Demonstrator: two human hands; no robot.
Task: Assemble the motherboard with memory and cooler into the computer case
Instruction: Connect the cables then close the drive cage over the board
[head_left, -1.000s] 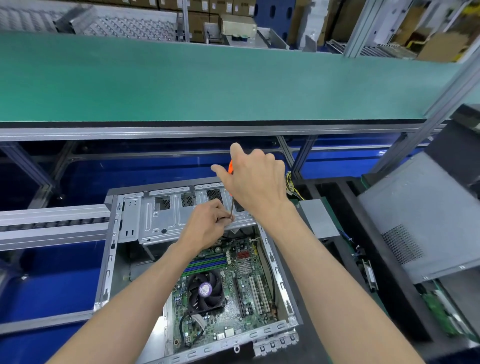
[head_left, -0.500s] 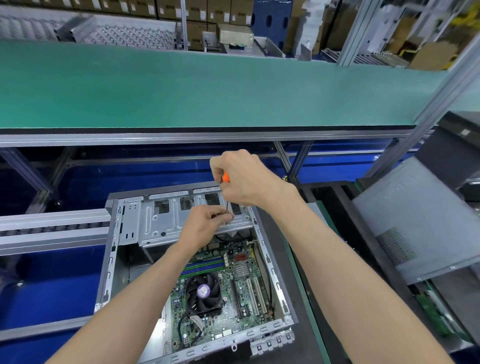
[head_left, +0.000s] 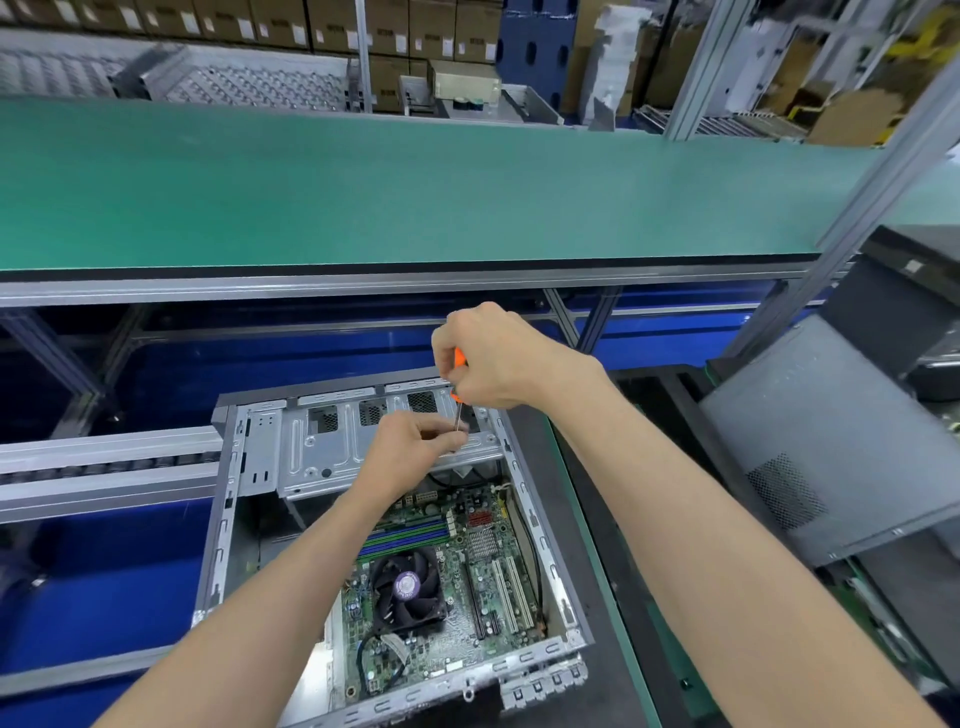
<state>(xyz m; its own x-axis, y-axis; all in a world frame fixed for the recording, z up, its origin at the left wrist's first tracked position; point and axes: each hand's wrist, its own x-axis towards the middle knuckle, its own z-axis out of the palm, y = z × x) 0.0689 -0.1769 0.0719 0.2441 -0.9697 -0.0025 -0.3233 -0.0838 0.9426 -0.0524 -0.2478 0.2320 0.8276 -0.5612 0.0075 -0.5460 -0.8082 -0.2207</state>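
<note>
Head | right hand (head_left: 498, 358) fist on screwdriver (head_left: 459, 364) | left hand (head_left: 415, 441) pinches shaft

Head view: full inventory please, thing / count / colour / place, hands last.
computer case: 1, bare silver metal, open, lower centre
motherboard: 1, green, inside the case
cooler: 1, black fan with purple hub label, on the motherboard
memory: blue and green slot strips just beyond the cooler; count unclear
drive bracket: 1, silver, across the case's far end
screwdriver: 1, orange handle, thin shaft pointing down at the bracket
green bench: 1, beyond the case
grey case: 1, right
cardboard boxes: many, brown, background shelves
left hand: pinches the shaft near the tip
right hand: grips the handle
</note>
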